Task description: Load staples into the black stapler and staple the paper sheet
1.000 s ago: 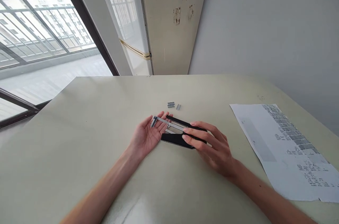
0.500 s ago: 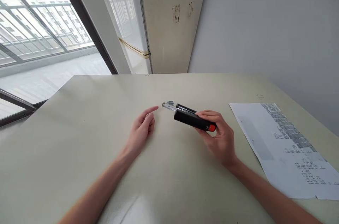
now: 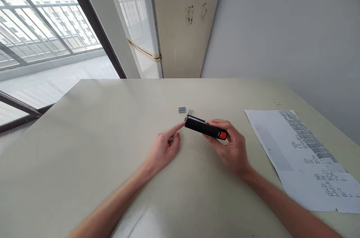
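Note:
My right hand [image 3: 232, 147] grips a black stapler [image 3: 204, 128] with a red end cap, held just above the table [image 3: 84, 144]. The stapler lies nearly level, its front end pointing left. My left hand [image 3: 165, 148] has its index finger stretched out, the tip touching the stapler's front end; the other fingers are curled and something small and grey shows among them. Two small strips of staples [image 3: 182, 110] lie on the table just beyond the stapler.
A printed sheet of paper [image 3: 300, 151] lies on the table's right side. Behind the table stand a worn cream refrigerator [image 3: 180, 24] and a grey wall; a large window with a dark frame is at the left.
The stapler's metal tray, sticking out before, has gone in. My left hand moved right and its index finger now touches the stapler's front. My right hand holds the stapler slightly lower.

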Demonstrator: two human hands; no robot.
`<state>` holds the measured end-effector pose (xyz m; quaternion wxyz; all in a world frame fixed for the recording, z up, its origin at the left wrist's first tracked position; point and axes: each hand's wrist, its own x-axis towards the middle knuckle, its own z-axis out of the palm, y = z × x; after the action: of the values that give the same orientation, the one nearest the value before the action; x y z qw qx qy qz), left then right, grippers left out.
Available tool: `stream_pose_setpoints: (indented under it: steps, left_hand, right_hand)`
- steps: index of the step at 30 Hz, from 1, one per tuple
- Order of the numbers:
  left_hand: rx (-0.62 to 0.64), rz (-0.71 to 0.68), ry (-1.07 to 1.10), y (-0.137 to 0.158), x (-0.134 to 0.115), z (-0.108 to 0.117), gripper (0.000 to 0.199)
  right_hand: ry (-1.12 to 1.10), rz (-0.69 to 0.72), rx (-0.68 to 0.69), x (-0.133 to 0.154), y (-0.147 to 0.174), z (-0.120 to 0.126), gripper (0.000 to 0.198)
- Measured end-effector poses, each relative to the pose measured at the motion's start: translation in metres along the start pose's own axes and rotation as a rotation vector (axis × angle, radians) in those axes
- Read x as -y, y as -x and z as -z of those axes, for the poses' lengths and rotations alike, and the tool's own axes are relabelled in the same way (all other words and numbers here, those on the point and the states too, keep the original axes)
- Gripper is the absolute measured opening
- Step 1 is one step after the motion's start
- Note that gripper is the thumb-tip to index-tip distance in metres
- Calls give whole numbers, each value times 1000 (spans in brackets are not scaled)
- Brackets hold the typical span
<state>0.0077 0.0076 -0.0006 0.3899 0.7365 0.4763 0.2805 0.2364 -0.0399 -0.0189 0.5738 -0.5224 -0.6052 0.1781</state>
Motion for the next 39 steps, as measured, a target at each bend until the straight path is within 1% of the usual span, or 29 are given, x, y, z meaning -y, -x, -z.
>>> stream_pose_setpoints:
  steps: [2,4,7,10,12,13,14,16,18,20,23,26,28,30,32,33,34,36,38,39]
  left_hand:
    - [46,-29,-11,3,0,-5,55]
    - [62,-28,-10,4,-1,-7,55]
    - [91,-10,32,1,-4,-4,57]
    - [130,42,144,-3,-7,3,57]
    - [117,132,286,-6,-8,8,53]
    - [92,183,389,-7,-7,10,50]
    - [57,232,518,-9,-5,12,46]
    - [-26,313,860,-12,-1,15,38]
    - [-94,357,1175,-15,5,19,33]
    - [-129,369,1359,-17,9,23,26]
    - [-145,348,1484,-19,13,28,17]
    - [-158,334,1593,-20,16,29,15]
    - [-174,334,1640,-20,19,27,18]
    - [-196,337,1668,-19,21,25,22]
    - [-210,344,1683,-19,22,22,25]
    - [-209,348,1686,-18,21,20,26]
    - [-200,356,1690,-17,20,19,28]
    - [-144,370,1692,-15,15,16,35]
    - [-43,371,1675,-11,9,13,42]
    - [17,368,1661,-9,7,12,44]
  right_hand:
    - [2,-34,9,2,1,0,22]
    - [0,-93,6,4,1,0,23]
    - [-14,-210,3,3,-1,1,29]
    - [-60,-345,23,-1,-4,2,38]
    - [-92,-410,37,-5,-5,3,43]
    - [-98,-430,40,-7,-6,3,44]
    - [-93,-442,42,-8,-6,3,45]
    - [-55,-440,50,-10,-5,2,45]
    - [0,-392,69,-13,-4,-1,45]
    - [65,-316,98,-16,-5,-9,44]
    - [193,-160,128,-23,-14,-32,42]
    - [294,42,125,-27,-32,-64,39]
    - [325,114,124,-25,-44,-84,36]
    - [309,149,99,-16,-50,-97,33]
    - [258,214,75,-2,-49,-101,29]
    - [236,268,86,6,-46,-100,27]
    - [229,334,126,13,-42,-98,25]
    - [268,462,260,25,-33,-92,25]
    - [350,535,372,31,-25,-85,27]
    - [393,544,394,33,-22,-81,28]
